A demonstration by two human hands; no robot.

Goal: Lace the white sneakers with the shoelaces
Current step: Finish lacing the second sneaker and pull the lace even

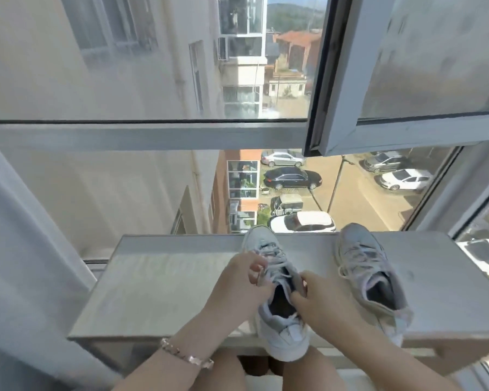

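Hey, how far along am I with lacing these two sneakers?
Looks done: the untouched sneaker has laces crossed up its front, one end loose. In hand: the held sneaker, crossed lower down; your left hand pinches a lace, your right hand grips its eyelet edge. Left: the top eyelets, likely tying.

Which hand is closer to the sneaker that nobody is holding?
Right. The right hand sits just left of the untouched sneaker; the left hand is farther, beyond the other sneaker.
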